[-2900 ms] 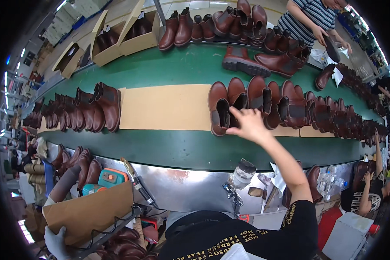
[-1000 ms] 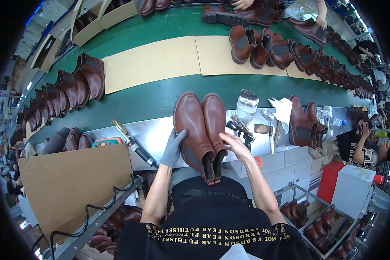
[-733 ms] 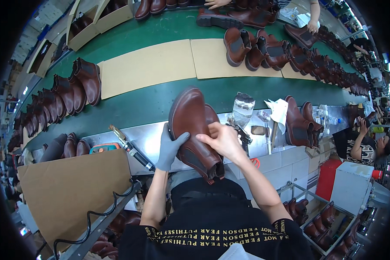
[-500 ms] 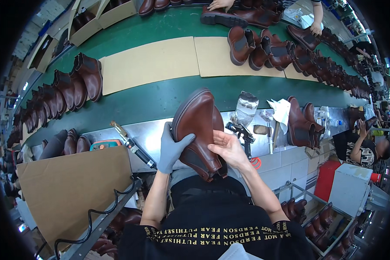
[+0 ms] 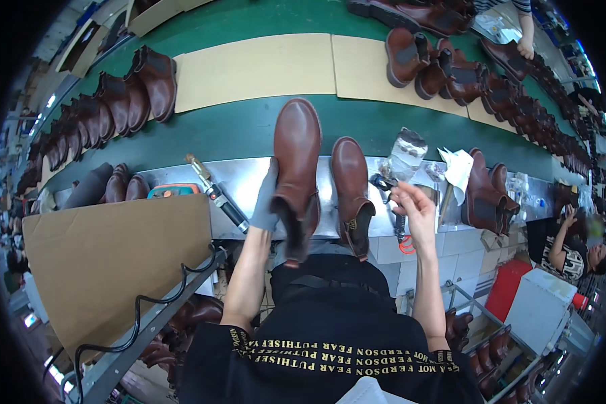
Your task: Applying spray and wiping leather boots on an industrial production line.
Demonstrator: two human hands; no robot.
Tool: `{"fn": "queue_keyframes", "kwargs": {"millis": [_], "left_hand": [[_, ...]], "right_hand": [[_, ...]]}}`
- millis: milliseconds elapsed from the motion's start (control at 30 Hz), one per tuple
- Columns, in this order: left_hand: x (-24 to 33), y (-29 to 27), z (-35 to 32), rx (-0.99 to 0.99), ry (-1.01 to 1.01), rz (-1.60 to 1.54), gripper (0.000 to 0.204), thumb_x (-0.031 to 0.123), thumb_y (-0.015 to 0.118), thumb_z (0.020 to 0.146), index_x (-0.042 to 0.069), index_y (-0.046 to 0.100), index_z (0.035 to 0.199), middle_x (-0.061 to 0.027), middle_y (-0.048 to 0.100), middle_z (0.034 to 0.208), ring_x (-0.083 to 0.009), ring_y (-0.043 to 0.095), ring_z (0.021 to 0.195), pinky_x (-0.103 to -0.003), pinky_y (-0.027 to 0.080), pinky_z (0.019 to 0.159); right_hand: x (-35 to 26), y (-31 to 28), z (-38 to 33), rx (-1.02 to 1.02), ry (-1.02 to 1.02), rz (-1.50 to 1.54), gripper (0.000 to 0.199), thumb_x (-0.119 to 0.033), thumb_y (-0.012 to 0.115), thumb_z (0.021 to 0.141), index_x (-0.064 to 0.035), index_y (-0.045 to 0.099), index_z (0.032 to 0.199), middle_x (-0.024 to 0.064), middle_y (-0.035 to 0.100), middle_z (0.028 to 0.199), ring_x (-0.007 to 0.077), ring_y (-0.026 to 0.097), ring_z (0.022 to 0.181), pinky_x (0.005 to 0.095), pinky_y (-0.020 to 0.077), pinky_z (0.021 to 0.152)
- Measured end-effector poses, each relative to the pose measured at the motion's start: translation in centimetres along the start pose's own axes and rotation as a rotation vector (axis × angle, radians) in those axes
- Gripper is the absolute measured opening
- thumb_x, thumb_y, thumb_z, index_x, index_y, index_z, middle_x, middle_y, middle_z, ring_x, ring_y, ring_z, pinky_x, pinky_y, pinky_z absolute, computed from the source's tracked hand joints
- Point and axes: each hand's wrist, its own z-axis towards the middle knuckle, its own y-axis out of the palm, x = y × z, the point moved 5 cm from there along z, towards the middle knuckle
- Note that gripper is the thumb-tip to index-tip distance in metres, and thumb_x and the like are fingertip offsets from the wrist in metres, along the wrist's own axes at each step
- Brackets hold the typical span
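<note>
My left hand (image 5: 266, 198), in a grey glove, grips a brown leather ankle boot (image 5: 297, 145) from its left side, holding it raised with the toe pointing away. Its matching boot (image 5: 349, 168) stands just to the right, on the metal bench edge, apart from both hands. My bare right hand (image 5: 416, 210) is over a black air gun (image 5: 400, 225) with curled fingers and thumb drawn together. Whatever may be between those fingertips is hidden. An orange coiled hose (image 5: 407, 245) hangs below the gun.
Brown boots line the green table (image 5: 239, 128) at left (image 5: 156, 84) and right (image 5: 405, 57). A brush-ended tool (image 5: 215, 195) lies left; a white cloth (image 5: 457, 168) and another boot pair (image 5: 481, 192) lie right. A cardboard sheet (image 5: 118, 269) stands lower left. Co-workers are at right.
The two boots, held together before, are now apart: one stays in my left hand, the other stands on the bench. My right hand has left them and moved right to the air gun.
</note>
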Motion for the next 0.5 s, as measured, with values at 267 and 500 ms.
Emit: {"fn": "queue_keyframes", "kwargs": {"millis": [267, 500], "left_hand": [[-3.4, -2.0, -4.7, -0.126, -0.105, -0.271, 0.042, 0.031, 0.054, 0.096, 0.000, 0.049, 0.124, -0.0116, 0.061, 0.113, -0.0184, 0.062, 0.100, -0.033, 0.050, 0.087], [-3.3, -1.7, -5.2, -0.121, -0.090, -0.265, 0.044, 0.034, 0.052, 0.096, 0.001, 0.050, 0.125, -0.0112, 0.061, 0.112, -0.0189, 0.061, 0.100, -0.033, 0.049, 0.088]], "right_hand": [[13.8, 4.2, 3.7, 0.000, 0.187, -0.122, 0.081, -0.061, 0.050, 0.091, 0.0042, 0.041, 0.139, 0.0174, 0.051, 0.133, 0.0248, 0.048, 0.123, 0.0325, 0.0346, 0.104], [11.8, 6.9, 4.9, 0.052, 0.118, -0.207, 0.062, -0.054, 0.054, 0.091, 0.0055, 0.060, 0.108, 0.0139, 0.064, 0.098, 0.0221, 0.058, 0.088, 0.0326, 0.0453, 0.083]]}}
